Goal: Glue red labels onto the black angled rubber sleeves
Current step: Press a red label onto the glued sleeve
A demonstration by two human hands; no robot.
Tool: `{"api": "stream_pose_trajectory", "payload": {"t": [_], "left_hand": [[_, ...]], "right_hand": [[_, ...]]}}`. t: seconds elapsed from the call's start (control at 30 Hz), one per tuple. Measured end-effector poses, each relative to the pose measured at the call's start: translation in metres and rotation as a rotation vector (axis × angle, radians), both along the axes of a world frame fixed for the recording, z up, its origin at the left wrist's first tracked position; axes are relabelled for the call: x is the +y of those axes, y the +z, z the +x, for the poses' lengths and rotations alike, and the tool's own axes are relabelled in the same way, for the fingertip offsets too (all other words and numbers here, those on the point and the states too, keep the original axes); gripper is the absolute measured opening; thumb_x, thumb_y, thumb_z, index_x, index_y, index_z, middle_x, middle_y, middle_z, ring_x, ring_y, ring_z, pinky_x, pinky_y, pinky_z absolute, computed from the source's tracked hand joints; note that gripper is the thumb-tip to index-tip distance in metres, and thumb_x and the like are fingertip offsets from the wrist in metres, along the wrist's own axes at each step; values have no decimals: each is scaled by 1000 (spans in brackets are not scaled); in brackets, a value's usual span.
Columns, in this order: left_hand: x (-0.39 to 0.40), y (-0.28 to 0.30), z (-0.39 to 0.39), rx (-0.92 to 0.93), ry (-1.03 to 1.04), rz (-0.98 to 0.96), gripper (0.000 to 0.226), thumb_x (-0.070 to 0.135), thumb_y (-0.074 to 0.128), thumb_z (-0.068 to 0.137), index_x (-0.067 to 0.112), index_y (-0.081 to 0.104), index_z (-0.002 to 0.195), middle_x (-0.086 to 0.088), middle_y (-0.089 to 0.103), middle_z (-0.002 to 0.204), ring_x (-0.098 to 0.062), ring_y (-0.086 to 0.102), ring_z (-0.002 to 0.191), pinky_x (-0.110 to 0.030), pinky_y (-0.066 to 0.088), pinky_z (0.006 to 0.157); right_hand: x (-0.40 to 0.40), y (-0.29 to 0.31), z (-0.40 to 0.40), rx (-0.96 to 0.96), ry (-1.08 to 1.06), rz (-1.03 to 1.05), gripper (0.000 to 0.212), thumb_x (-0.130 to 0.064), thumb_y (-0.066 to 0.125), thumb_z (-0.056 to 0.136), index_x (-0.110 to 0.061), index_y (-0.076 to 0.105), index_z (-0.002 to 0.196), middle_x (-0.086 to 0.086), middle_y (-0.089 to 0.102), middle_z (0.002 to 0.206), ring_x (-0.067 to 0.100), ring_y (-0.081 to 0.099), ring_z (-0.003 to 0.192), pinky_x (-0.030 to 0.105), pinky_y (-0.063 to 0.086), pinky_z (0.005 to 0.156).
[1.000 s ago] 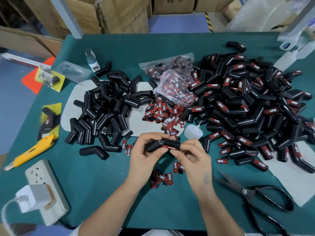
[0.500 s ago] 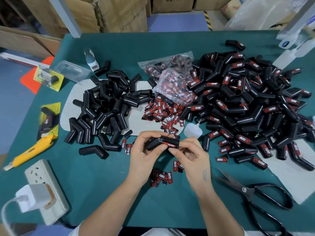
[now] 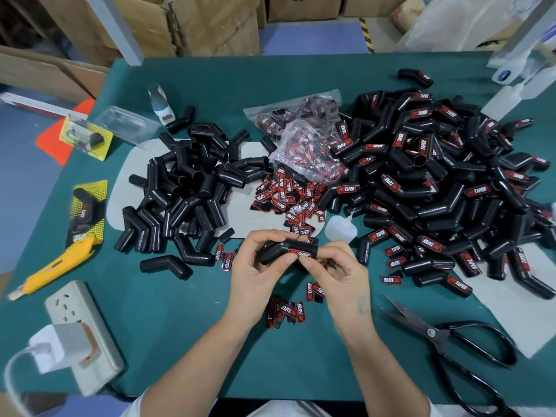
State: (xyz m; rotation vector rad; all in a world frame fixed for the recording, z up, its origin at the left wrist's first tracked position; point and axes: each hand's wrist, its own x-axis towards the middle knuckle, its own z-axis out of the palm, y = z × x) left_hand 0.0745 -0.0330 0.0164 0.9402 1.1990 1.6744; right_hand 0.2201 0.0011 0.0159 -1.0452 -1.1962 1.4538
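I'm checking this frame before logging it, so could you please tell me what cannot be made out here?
- Head view: the label on the held sleeve is partly covered by the right hand fingers; whether it is fully stuck cannot be told.
- Glue bottle: its lower part sits behind the hands.
- Scissors: one handle is cut off by the bottom edge.
- Left hand hides the sleeve's left end.

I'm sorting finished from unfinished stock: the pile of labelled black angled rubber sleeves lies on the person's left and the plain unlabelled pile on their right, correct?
Not quite: the sides are swapped. In the head view, the pile of labelled black angled rubber sleeves lies on the person's right and the plain unlabelled pile on their left.
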Motion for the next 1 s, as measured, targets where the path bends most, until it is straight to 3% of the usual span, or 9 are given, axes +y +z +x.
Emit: {"api": "stream_pose_trajectory", "payload": {"t": [0.33,0.5,0.83,1.0], "left_hand": [[1,0,-1,6,9,2,30,-1,76,88,17,67,109,-8,75,115,-25,72,112,-29,54,99],[2,-5,-1,68,8,7,28,-15,71,88,-3,58,109,-6,75,114,-22,72,112,-26,54,97],[1,-4,-3,46,-10,-23,28,-12,74,87,-2,58,108,-9,75,114,-28,73,113,-28,55,96],[2,-5,-3,40,-11,-25,28,-13,74,87,-1,59,107,-8,76,114,-28,73,113,-28,55,96]], "right_hand": [[0,0,-2,41,20,-63,16,-16,83,79,-29,83,89,-10,62,89,8,62,82,21,51,82],[1,0,-4,64,23,-148,18,-34,87,73,-27,83,90,-10,57,84,9,54,78,20,46,77],[2,-2,-3,66,15,-157,14,-38,85,74,-27,82,83,-11,59,83,8,53,72,19,45,73],[2,-2,-4,79,8,-156,6,-19,82,80,-25,80,79,-10,57,81,6,52,71,17,44,71]]}}
